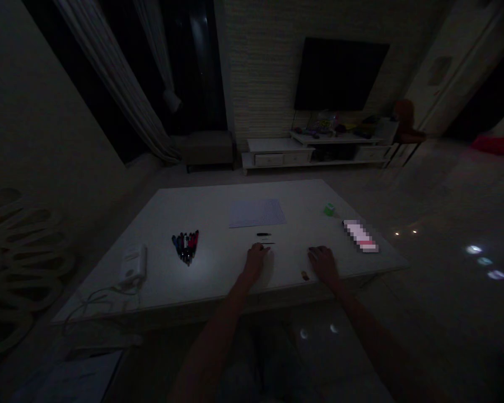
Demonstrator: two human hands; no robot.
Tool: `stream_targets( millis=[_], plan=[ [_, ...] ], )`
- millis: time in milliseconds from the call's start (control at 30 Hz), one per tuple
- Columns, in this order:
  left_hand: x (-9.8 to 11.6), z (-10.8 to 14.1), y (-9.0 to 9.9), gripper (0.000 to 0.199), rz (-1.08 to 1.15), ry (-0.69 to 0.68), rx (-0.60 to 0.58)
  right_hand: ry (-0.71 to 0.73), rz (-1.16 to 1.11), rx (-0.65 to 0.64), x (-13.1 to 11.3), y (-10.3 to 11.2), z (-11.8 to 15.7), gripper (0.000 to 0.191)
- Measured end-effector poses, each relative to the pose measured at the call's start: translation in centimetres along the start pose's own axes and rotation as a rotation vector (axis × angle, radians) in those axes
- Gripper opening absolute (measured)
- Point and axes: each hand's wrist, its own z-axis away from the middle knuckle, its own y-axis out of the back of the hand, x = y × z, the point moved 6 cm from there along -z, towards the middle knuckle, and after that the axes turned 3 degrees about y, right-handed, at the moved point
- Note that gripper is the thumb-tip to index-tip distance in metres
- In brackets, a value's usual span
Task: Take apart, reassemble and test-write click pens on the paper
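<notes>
My left hand rests on the white table, its fingers loosely bent and a gap showing between thumb and forefinger. Just beyond its fingertips lies a thin dark stick like a pen refill. Past that are a tiny piece too small to name and a short black pen-like piece. My right hand lies palm down farther right, fingers stretched toward the left, with nothing visible in them. A small reddish-yellow item sits beside it, near the table's front edge. The room is dim and fine details are unclear.
A bundle of pens lies on the left, near a white power strip with a cable. Lined paper is at the back centre. To the right are a small green object and a blurred-out phone.
</notes>
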Motion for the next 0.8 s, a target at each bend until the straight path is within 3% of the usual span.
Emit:
stream_targets(
  millis=[300,467,567,800],
  plan=[
    [-0.1,-0.9,-1.2,0.032,0.02,-0.018,0.092,0.014,-0.026,0.043,-0.4,0.6,0.1,0.026],
    [-1.2,0.3,0.3,0.029,0.0,0.002,0.18,0.015,-0.009,0.034,-0.4,0.5,0.1,0.025],
    [-4.0,2.2,2.3,0.031,-0.041,0.054,0.204,0.028,0.01,0.033,-0.6,0.7,0.2,0.027],
    [-12.6,8.9,6.9,0.031,-0.14,0.176,0.277,-0.016,0.122,-0.003,-0.6,0.4,0.5,0.033]
  ],
)
